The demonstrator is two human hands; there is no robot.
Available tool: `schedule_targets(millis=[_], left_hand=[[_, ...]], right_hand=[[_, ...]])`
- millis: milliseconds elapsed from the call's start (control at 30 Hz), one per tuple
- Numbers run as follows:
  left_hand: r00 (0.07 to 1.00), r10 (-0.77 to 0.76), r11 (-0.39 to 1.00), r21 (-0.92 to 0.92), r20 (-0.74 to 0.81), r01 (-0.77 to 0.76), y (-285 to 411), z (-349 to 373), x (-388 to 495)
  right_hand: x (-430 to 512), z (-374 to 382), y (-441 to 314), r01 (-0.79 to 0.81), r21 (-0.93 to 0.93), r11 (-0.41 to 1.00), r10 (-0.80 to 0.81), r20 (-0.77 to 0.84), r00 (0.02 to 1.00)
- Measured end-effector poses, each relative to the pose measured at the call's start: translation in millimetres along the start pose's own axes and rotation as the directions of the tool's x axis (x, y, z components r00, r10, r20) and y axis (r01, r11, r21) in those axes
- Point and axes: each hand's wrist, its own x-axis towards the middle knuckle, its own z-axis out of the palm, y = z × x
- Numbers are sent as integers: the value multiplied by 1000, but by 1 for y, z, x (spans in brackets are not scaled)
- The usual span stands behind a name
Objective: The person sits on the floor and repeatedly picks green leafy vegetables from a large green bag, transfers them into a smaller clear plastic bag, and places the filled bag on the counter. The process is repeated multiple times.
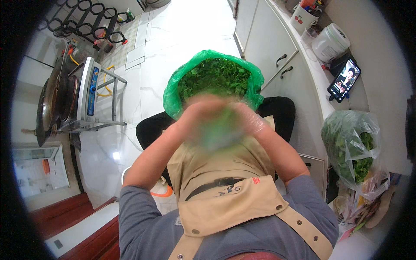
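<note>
Right in front of me an open green plastic bag holds a heap of leafy greens. My left hand and my right hand come together at the bag's near side, over my lap. A blurred green mass lies between and just below them; what it is cannot be made out. Clear thin plastic, like a disposable glove, covers my right hand at the wrist. Blur hides the fingers of both hands, so their grip is unclear. Beneath them is my tan apron.
On the counter at right are a phone, a white tub, a cherry-print cup and a clear bag of greens. Left stand a metal-framed stove, a wok and a black ring rack.
</note>
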Motion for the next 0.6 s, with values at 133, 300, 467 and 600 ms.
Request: schedule_targets(millis=[133,300,467,600], left_hand=[[961,-199,979,-78,-192,187,10,5,-7],[726,-684,173,-982,-69,69,22,10,-10],[671,-714,258,-966,-197,-9,15,41,-8],[791,-538,583,-806,-293,98,11,49,-9]], right_hand=[[0,-12,6,-85,-174,981,46,-214,976],[-15,-17,8,-193,737,648,395,-109,912],[-19,18,2,-224,812,540,355,21,935],[-8,19,3,-151,909,389,358,2,934]])
